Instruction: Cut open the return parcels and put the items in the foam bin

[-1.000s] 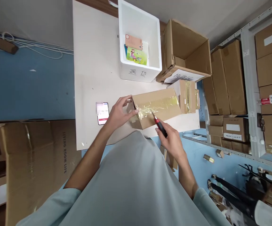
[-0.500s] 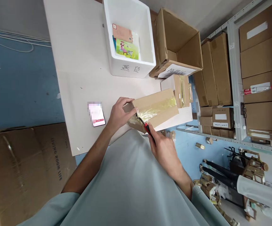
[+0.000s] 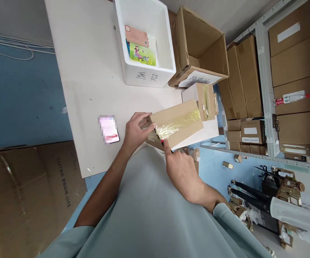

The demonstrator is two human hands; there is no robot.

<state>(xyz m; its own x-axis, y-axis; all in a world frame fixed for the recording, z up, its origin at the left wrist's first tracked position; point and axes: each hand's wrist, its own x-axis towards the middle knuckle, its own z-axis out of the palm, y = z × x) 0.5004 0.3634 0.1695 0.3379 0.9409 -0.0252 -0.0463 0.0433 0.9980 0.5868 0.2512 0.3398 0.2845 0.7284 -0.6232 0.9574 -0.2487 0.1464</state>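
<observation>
A long cardboard box [image 3: 183,123] with shiny clear-yellow tape along its top lies slantwise at the table's front edge. My left hand [image 3: 139,129] grips its left end, thumb on the top and fingers over the far corner. In my right hand [image 3: 183,168] is a red and black utility knife [image 3: 163,142], its handle mostly hidden by the fist and the index finger stretched along it. The knife lies at the taped left end of the box, its tip against the edge near my left thumb.
A phone [image 3: 109,129] lies on the white table [image 3: 85,82] to the left. Behind stand a white foam bin [image 3: 149,77] holding cards or booklets and an open carton [image 3: 183,64]. A smaller taped box [image 3: 206,102] sits at right, near loaded shelves [image 3: 265,86]. Another person's legs [image 3: 251,195] show at lower right.
My right hand has drawn the knife toward my body along the box's left end, and its index finger now lies extended on the knife. My left hand keeps its hold.
</observation>
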